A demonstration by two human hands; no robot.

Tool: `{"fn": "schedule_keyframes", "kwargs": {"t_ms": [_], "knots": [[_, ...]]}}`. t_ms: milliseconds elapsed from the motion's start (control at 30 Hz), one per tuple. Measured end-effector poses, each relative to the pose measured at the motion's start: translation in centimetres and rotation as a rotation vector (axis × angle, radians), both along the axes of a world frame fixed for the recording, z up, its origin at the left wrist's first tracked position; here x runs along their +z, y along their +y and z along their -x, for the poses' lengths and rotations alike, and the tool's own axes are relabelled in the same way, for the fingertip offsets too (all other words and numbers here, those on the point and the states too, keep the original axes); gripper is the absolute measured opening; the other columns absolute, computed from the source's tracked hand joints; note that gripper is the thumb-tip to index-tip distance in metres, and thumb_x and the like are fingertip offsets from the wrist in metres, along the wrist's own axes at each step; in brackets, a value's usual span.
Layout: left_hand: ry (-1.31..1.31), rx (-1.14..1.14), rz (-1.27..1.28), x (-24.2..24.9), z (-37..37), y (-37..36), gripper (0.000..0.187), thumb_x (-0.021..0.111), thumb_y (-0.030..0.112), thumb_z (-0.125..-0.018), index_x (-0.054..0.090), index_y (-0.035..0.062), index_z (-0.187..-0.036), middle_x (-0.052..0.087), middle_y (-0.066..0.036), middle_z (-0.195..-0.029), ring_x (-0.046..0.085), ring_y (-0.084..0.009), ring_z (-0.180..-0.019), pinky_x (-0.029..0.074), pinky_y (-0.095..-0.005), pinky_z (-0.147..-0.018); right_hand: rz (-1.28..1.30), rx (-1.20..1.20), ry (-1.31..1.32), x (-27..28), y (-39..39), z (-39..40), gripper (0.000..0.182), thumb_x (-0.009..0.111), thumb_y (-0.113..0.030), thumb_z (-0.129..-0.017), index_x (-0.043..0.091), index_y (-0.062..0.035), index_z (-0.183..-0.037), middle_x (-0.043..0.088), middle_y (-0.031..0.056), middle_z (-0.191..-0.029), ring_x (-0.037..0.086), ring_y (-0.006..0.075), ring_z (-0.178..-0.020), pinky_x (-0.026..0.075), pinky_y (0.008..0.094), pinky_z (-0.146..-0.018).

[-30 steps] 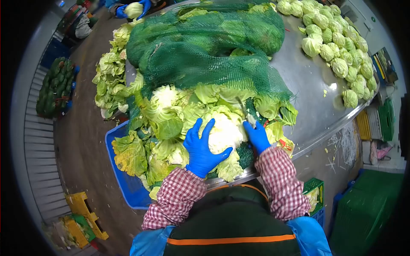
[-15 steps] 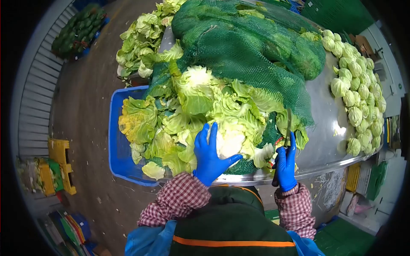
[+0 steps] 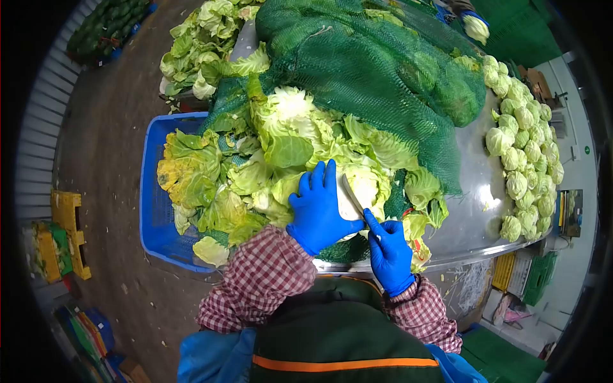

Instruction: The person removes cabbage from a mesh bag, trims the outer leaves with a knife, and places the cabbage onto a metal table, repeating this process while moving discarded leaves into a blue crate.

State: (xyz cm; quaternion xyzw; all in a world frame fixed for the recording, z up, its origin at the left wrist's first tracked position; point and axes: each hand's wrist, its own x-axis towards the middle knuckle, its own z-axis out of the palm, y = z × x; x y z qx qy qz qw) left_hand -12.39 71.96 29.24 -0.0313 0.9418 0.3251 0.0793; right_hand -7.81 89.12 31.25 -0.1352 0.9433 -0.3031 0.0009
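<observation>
My left hand, in a blue glove, grips a pale cabbage from its left side, with the thumb across its near edge and the fingers on top. In my right hand, also gloved in blue, is a knife whose blade lies against the cabbage, pointing away from me. Loose green outer leaves spread around and beyond the cabbage. Green netting bunches just behind them on the metal table.
A blue crate with yellowed leaves stands at the left. Trimmed cabbages line the table's right side. More leaves are heaped at the back left. At the top right, another person's gloved hand is by a cabbage.
My right hand has moved left with the knife, from beside the cabbage onto it. My left hand has shifted onto the cabbage's top. Another person's hand with a cabbage has appeared at the top right.
</observation>
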Motion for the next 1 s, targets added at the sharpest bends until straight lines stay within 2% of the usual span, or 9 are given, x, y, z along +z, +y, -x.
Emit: {"fn": "schedule_keyframes", "kwargs": {"t_ms": [100,367,467,567,633,733,833,933,1000], "knots": [[0.01,-0.102,-0.019,0.4,0.7,-0.2,0.116,0.08,0.051,-0.052,0.021,-0.0002,-0.138,0.028,-0.023,-0.137,0.03,-0.039,-0.122,0.031,-0.0559,-0.093,0.01,-0.057,-0.021,0.0,-0.6,0.5,0.039,0.056,-0.001,-0.084,0.058,-0.013,-0.121,0.047,0.0101,-0.084,0.051,0.0194,-0.073,0.044,0.0265,-0.066],[-0.039,-0.111,0.087,0.9,0.7,1.7,0.11,0.076,0.053,-0.056,0.021,0.007,-0.14,0.025,-0.022,-0.139,0.03,-0.039,-0.119,0.032,-0.0552,-0.088,0.092,-0.255,0.036,-2.9,1.2,4.5,0.041,0.055,-0.004,-0.085,0.054,-0.0122,-0.125,0.044,0.0082,-0.076,0.043,0.0187,-0.073,0.038,0.0274,-0.069],[0.024,-0.077,0.085,0.4,0.1,2.0,0.109,0.077,0.052,-0.056,0.022,0.0083,-0.14,0.026,-0.021,-0.138,0.03,-0.0381,-0.118,0.031,-0.0548,-0.088,0.046,-0.272,-0.024,-4.3,2.6,5.7,0.037,0.054,-0.015,-0.087,0.055,-0.0182,-0.124,0.046,0.0121,-0.081,0.049,0.0239,-0.072,0.044,0.0307,-0.067],[0.107,-0.095,0.037,-0.2,-0.9,1.5,0.108,0.077,0.051,-0.056,0.023,0.0084,-0.14,0.026,-0.02,-0.139,0.03,-0.038,-0.119,0.029,-0.0553,-0.089,0.095,-0.212,0.018,-7.1,4.3,6.4,0.038,0.054,-0.017,-0.087,0.053,-0.01,-0.124,0.051,0.0109,-0.08,0.049,0.0214,-0.069,0.044,0.0306,-0.068],[0.121,-0.099,0.039,-0.8,-3.1,1.0,0.106,0.077,0.05,-0.057,0.025,0.0079,-0.139,0.026,-0.019,-0.139,0.029,-0.0385,-0.121,0.027,-0.0542,-0.093,0.52,-0.51,-0.474,-11.0,6.7,7.7,0.035,0.053,-0.018,-0.088,0.054,-0.0015,-0.119,0.057,0.008,-0.082,0.051,0.0159,-0.07,0.044,0.0294,-0.068],[0.406,-0.07,-0.03,-3.6,-7.3,0.1,0.101,0.078,0.045,-0.059,0.028,0.0042,-0.137,0.029,-0.02,-0.137,0.028,-0.0383,-0.124,0.024,-0.0474,-0.101,0.692,-0.676,-0.695,-8.9,5.3,7.2,0.029,0.053,-0.022,-0.089,0.058,-0.0007,-0.108,0.06,0.0046,-0.089,0.054,0.0114,-0.076,0.045,0.0265,-0.061],[0.39,-0.033,-0.154,-4.2,-9.1,-0.6,0.101,0.079,0.043,-0.06,0.027,0.0035,-0.137,0.03,-0.021,-0.136,0.028,-0.038,-0.124,0.024,-0.0466,-0.102,0.936,-0.634,-0.563,-7.6,4.1,5.2,0.037,0.057,-0.029,-0.087,0.054,-0.0038,-0.113,0.057,0.0028,-0.081,0.054,0.0111,-0.067,0.043,0.0234,-0.045],[0.375,-0.06,-0.092,-0.9,-7.1,-1.4,0.101,0.079,0.043,-0.06,0.028,0.004,-0.138,0.03,-0.021,-0.136,0.029,-0.0378,-0.124,0.024,-0.0466,-0.102,0.786,-0.657,-0.712,-5.8,2.0,1.4,0.055,0.069,-0.032,-0.079,0.048,0.0014,-0.118,0.054,0.002,-0.073,0.053,0.0104,-0.062,0.045,0.0252,-0.046],[0.361,-0.228,-0.072,1.0,-3.2,-1.4,0.097,0.077,0.047,-0.061,0.032,0.0086,-0.137,0.031,-0.019,-0.136,0.028,-0.0372,-0.125,0.024,-0.0475,-0.102,0.809,-0.599,-0.574,-6.0,0.4,-0.3,0.046,0.073,-0.023,-0.076,0.055,0.0018,-0.111,0.058,0.0031,-0.076,0.052,0.0098,-0.06,0.046,0.0245,-0.052]]}}
